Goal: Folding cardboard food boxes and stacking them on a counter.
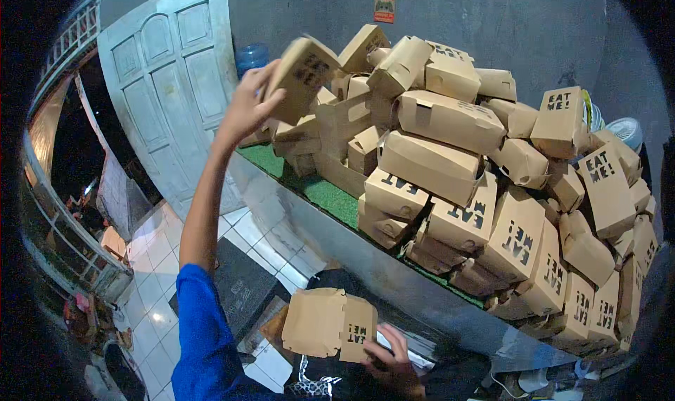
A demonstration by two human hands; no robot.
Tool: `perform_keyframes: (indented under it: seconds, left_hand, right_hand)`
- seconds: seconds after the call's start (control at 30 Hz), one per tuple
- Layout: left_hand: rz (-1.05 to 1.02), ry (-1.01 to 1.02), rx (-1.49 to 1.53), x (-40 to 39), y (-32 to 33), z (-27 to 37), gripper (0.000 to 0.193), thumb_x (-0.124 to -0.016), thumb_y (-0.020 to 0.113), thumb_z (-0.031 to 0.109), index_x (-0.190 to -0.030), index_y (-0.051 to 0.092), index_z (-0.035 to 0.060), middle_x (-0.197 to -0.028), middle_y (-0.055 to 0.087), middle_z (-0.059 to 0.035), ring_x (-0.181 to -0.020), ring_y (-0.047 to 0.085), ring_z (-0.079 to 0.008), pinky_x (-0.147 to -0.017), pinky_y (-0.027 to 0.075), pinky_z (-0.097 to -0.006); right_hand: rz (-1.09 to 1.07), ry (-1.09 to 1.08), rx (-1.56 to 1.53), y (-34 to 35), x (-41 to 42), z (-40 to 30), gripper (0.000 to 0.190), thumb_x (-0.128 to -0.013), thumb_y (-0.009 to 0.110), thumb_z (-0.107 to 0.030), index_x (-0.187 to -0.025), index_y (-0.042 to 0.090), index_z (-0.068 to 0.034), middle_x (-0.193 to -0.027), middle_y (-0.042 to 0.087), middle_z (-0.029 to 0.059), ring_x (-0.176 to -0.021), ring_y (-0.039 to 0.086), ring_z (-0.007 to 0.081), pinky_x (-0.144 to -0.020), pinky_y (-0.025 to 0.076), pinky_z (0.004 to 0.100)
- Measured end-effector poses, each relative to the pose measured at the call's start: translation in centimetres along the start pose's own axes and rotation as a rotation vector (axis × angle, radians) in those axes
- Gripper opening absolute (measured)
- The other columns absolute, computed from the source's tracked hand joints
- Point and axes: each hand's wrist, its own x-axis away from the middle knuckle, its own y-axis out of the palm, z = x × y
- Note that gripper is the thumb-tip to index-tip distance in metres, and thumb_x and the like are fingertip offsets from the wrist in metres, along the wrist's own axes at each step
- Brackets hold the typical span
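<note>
My left hand (pixel 252 103) is raised at the far left of the pile, gripping a folded kraft cardboard food box (pixel 303 77) by its near side. That box looks slightly blurred and bears dark print. Low in the view, a flattened cardboard box blank (pixel 315 322) lies across my lap, its printed panel to the right. My right hand (pixel 389 356) holds this blank at its right edge, with the fingertips against the printed panel. Beyond, a large heap of folded cardboard boxes (pixel 440 156) covers much of the counter, several tilted or stacked on one another.
Green artificial turf (pixel 329 198) covers the counter, whose grey front (pixel 274 198) runs diagonally before me. A white panelled door (pixel 174 79) stands at the left, near a blue water bottle (pixel 252 57). A small fan (pixel 625 131) sits behind the heap. A dark box (pixel 245 285) rests on the tiled floor.
</note>
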Motion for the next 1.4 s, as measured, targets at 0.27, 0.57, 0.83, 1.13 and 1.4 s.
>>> perform_keyframes:
  seconds: [0.27,0.57,0.83,1.13,1.4]
  left_hand:
    - [-0.090,0.115,-0.147,-3.0,8.2,-2.0,0.055,-0.073,0.071,0.032,-0.119,0.054,0.0065,-0.108,0.053,-0.0199,-0.099,0.055,-0.0340,-0.085,0.046,-0.0400]
    - [-0.095,0.050,0.133,-0.5,6.2,-1.4,0.038,-0.087,0.057,0.028,-0.120,0.055,0.0090,-0.104,0.059,-0.0154,-0.100,0.056,-0.0270,-0.086,0.044,-0.0341]
    - [0.212,-0.419,0.291,13.7,3.1,0.0,0.035,-0.087,0.060,0.019,-0.118,0.054,0.0036,-0.111,0.059,-0.0121,-0.103,0.055,-0.0188,-0.087,0.045,-0.0348]
    - [-0.365,-1.120,0.190,43.0,6.5,4.3,0.051,-0.087,0.058,0.036,-0.118,0.050,-0.0034,-0.104,0.059,-0.0138,-0.096,0.057,-0.0209,-0.085,0.044,-0.0318]
    - [-0.484,-1.693,0.889,46.3,6.6,8.1,0.042,-0.091,0.052,0.030,-0.117,0.051,-0.0032,-0.105,0.061,-0.0104,-0.096,0.059,-0.0148,-0.080,0.048,-0.0294]
  right_hand:
    - [-0.030,0.062,-0.055,1.6,1.0,-0.8,0.042,-0.075,0.072,-0.027,-0.113,0.057,-0.014,-0.123,0.047,0.0176,-0.117,0.043,0.0375,-0.097,0.037,0.0478]
    - [0.020,0.029,-0.047,2.1,3.2,1.0,0.057,-0.075,0.072,-0.022,-0.123,0.044,-0.011,-0.126,0.045,0.0198,-0.116,0.043,0.0410,-0.093,0.037,0.0530]
    - [-0.057,0.070,0.038,0.9,2.0,0.2,0.046,-0.075,0.071,-0.017,-0.117,0.053,-0.008,-0.123,0.045,0.0154,-0.116,0.044,0.0334,-0.098,0.036,0.0417]
    - [0.051,0.154,0.257,4.2,1.8,4.4,0.048,-0.082,0.065,-0.019,-0.120,0.046,0.002,-0.121,0.044,0.0225,-0.114,0.045,0.0358,-0.097,0.038,0.0428]
    - [-0.001,0.682,-0.294,9.4,2.2,11.9,0.041,-0.087,0.057,-0.023,-0.116,0.047,0.005,-0.108,0.055,0.0259,-0.100,0.056,0.0371,-0.088,0.045,0.0371]
